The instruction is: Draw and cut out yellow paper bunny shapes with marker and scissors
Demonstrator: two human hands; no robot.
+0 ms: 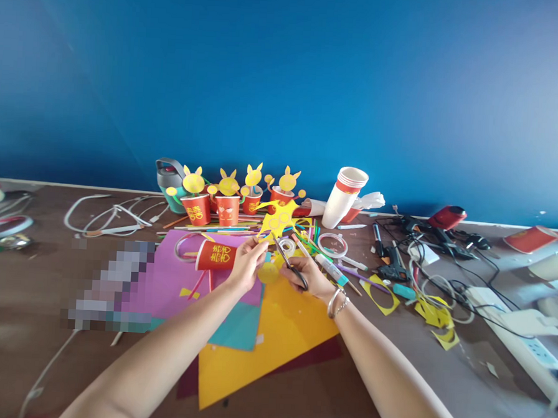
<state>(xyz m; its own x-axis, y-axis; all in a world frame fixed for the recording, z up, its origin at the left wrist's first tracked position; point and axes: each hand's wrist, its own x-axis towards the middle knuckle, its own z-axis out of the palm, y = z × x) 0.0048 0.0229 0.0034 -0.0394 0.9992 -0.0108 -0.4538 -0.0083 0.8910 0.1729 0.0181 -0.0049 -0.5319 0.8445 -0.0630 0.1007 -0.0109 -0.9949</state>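
My left hand pinches the lower edge of a yellow paper sheet with jagged cut edges, held up above the table. Dark-handled scissors are gripped in my right hand, their blades pointing up and left at the paper's lower edge. Whether the blades are on the paper I cannot tell. A yellow paper disc shows between my hands. Just left of my left hand, a red paper cup lies on its side with pink strips beneath it, over purple card.
Red cups with yellow paper animal heads stand along the back by a stack of white cups. Orange card lies nearest me. To the right are a glue gun, yellow scraps, cables and a power strip.
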